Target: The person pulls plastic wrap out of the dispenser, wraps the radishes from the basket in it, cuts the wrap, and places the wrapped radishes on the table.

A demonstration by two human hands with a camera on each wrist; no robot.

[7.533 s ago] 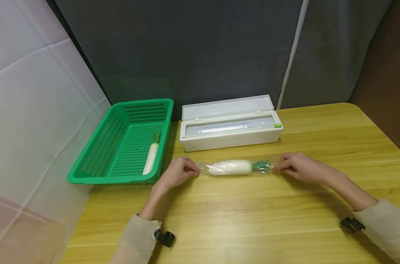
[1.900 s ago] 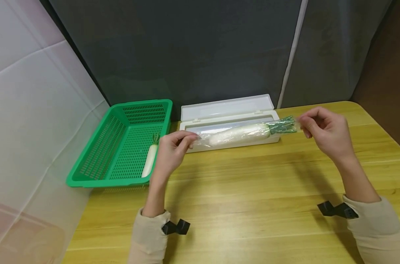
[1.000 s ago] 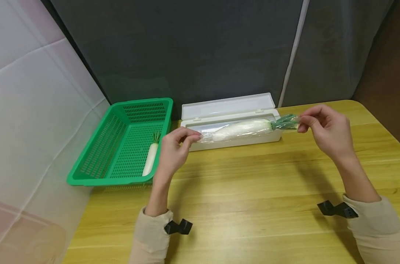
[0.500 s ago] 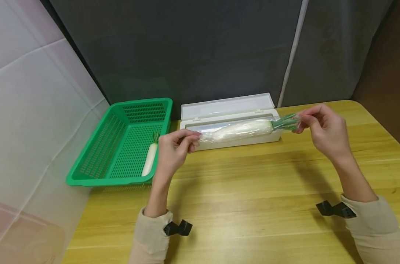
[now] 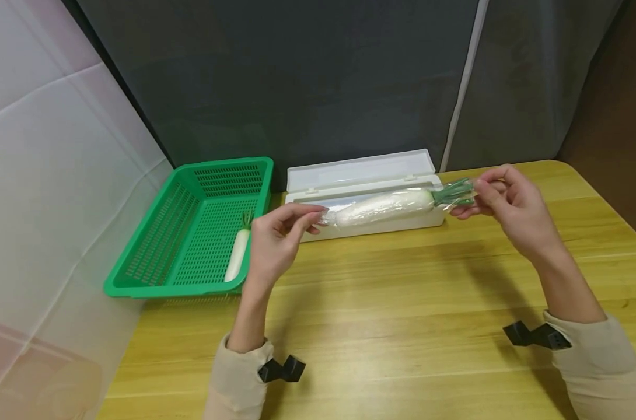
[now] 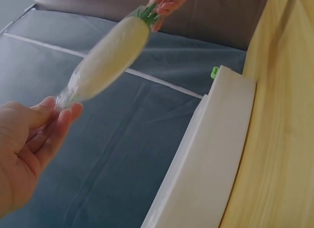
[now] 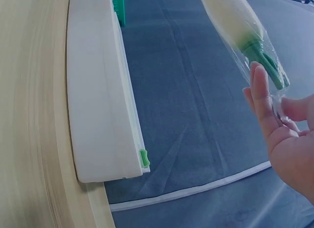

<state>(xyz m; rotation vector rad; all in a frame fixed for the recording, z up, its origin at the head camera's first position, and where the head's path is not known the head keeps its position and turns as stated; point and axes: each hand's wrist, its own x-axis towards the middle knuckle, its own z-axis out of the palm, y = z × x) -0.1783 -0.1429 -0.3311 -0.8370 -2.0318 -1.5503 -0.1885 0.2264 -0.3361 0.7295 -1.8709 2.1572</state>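
Note:
A white daikon (image 5: 386,209) wrapped in clear cling film hangs above the table, its trimmed green stalks (image 5: 454,193) pointing right. My left hand (image 5: 276,242) pinches the twisted film at the plain end. With thumb and fingers, my right hand (image 5: 517,210) pinches the film past the stalks, and some fingers reach under them. In the left wrist view the daikon (image 6: 110,56) slants upward from the left hand (image 6: 29,139). From the right wrist, the stalks (image 7: 265,63) show inside the film, above the right hand (image 7: 289,139).
Behind the daikon stands a white cling film box (image 5: 370,228), its lid (image 5: 360,169) raised. A green slider (image 7: 144,158) sits at its edge. The green basket (image 5: 173,288) at left holds an unwrapped daikon (image 5: 237,255). All stand on a wooden table (image 5: 381,326).
The wrapped daikon has risen from the table to in front of the box since the earliest frame. Lately the right fingers have slid under the stalks, and the left fingertips have edged right.

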